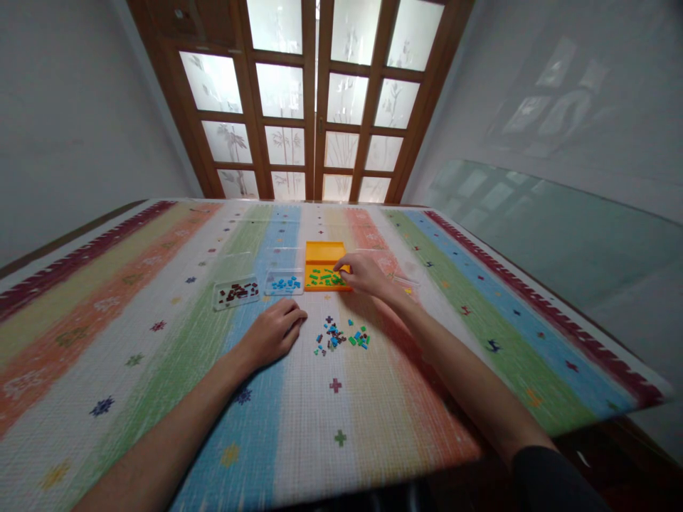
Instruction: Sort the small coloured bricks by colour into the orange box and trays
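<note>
I see the right hand point(363, 274) stretched out to the orange tray point(324, 252), which sits around the middle of the table point(480, 299), a little toward the far edge. The fingertips are drawn together over the tray's near right corner, just above the green pieces point(323, 279) lying inside. I cannot tell whether they pinch a piece or only touch the rim; the pieces are too small to make out.

The left hand point(274, 331) lies palm down on the striped cloth, fingers loosely curled and holding nothing. Just beside it, on its right, is a loose pile of small pieces point(341, 336), a mix of blue, green and dark bits. The pile lies on the near side of the orange tray, between my two forearms, and neither hand touches it.

Touching the orange tray on its left is a clear tray point(267, 283) holding blue pieces point(285, 284). Further toward the left edge, a second clear tray point(218, 299) holds dark red pieces point(237, 290). Beyond the far edge stands a wooden door point(320, 107) with frosted panes.
</note>
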The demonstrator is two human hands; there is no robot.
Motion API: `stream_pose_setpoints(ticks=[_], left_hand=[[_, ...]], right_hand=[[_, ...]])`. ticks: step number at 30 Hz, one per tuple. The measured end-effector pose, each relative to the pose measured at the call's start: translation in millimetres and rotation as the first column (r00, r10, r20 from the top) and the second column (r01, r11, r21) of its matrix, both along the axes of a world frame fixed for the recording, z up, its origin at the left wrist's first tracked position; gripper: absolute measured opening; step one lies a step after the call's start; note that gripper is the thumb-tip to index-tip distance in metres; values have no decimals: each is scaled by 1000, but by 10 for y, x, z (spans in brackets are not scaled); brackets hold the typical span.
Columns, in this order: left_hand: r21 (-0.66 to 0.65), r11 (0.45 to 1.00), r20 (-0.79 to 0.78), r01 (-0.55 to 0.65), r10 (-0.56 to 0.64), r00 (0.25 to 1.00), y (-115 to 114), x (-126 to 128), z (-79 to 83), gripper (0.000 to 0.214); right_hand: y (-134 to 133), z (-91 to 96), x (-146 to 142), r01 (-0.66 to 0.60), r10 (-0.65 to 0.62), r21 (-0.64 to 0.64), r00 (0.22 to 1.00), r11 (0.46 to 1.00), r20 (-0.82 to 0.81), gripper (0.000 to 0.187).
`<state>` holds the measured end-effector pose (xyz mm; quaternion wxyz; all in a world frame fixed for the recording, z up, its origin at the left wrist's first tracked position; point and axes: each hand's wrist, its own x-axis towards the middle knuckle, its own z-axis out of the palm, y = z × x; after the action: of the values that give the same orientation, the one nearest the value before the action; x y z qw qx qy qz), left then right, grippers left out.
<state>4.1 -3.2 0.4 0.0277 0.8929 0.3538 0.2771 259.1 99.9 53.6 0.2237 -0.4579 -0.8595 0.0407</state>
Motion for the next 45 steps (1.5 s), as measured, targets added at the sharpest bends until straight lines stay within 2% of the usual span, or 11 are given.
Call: stream_pose_setpoints(ticks=[5,9,14,19,21,24,31,34,38,41,45], left_hand=[[-41,999,17,1,-1,1000,-17,17,-4,22],[-88,995,59,40,-35,998,-83,87,42,23],[-147,985,136,86,-66,988,-175,159,131,21],[-196,975,105,110,-90,990,-211,185,145,21],[-207,972,85,112,-96,992,-212,191,133,22],[-227,969,67,100,-87,994,-208,200,118,22],[-232,970,85,73,-55,995,-140,123,158,22],[-165,986,135,6,16,991,-17,-18,223,22],[-89,978,139,-189,200,970,195,-233,346,26],[-57,947,58,-316,319,946,339,-319,436,30],[-47,897,-135,-440,431,892,503,-320,509,33]], right_hand=[[-184,164,29,-114,113,-7,993,994,-34,22],[-379,93,111,-188,186,-25,981,982,-63,23],[-520,-113,322,-181,180,-6,981,983,-77,21],[-616,-257,422,-110,111,15,973,994,-203,20],[-666,-288,412,-78,80,16,968,997,-238,18],[-743,-308,384,-104,106,19,963,994,-249,16],[-837,-304,401,-118,120,20,974,993,-194,16],[-843,-306,429,-122,127,38,972,992,-198,16],[-841,-322,461,-137,143,48,976,989,-165,17],[-838,-332,473,-141,149,69,979,988,-139,16],[-849,-341,467,-117,127,101,988,988,-90,15]])
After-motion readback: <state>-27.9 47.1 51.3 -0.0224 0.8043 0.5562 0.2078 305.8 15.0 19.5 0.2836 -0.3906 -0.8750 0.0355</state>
